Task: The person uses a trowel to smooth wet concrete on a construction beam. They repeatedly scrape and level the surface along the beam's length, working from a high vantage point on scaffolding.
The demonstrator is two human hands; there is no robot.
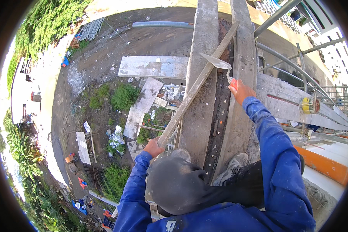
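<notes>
My left hand (153, 147) grips the lower end of a long pale wooden strip (195, 88), which lies diagonally across a concrete ledge (199, 131). My right hand (239, 89) is closed on the orange handle of a pointed steel trowel (216, 62), whose blade is at the strip's upper part. A narrow dark slot (219, 127) runs between the ledge and a second concrete band (243, 54). My shoes are at the near end of the ledges.
High drop on the left to dirt ground with bushes (123, 96), loose boards (145, 102) and debris. On the right are metal scaffold tubes (284, 62), stacked concrete-grey beams (276, 100), a yellow-banded bucket (309, 105) and an orange beam (321, 162).
</notes>
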